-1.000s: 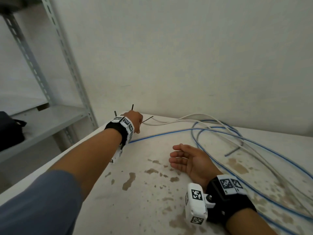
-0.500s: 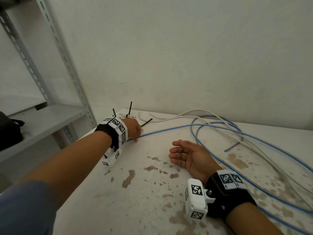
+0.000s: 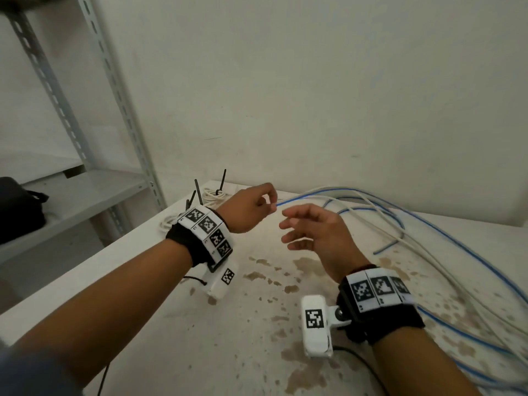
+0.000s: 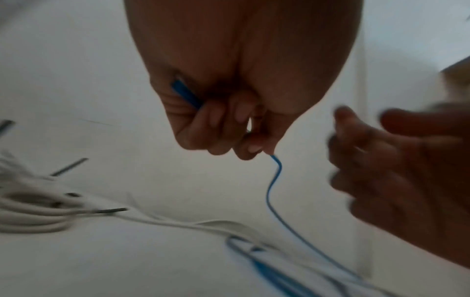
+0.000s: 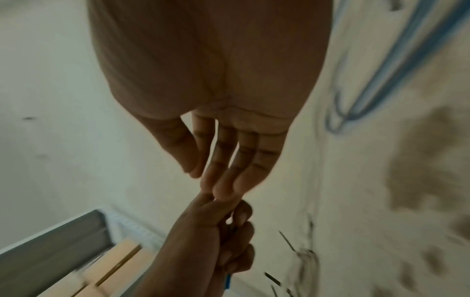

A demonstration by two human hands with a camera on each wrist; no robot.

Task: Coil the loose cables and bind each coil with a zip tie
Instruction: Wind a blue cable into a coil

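With the left hand [image 3: 248,208] pinching the blue cable [image 4: 273,193] end, coiling starts; the right hand [image 3: 317,235], fingers loose and empty, should next take the slack.

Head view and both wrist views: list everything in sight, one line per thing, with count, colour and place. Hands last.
blue cable: one, blue, looped loose over the table's right side, its end held up by the left hand
loose white cable: one, white, tangled among the blue loops
coiled white cable: one coil, white, far left table corner
zip ties: several, black, tails sticking up from that coil
table: one, white with brown stains
shelving unit: one, grey metal, left of the table
bag: one, black, on the shelf
left hand: pinches the blue cable's end
right hand: open, beside the left hand, holding nothing
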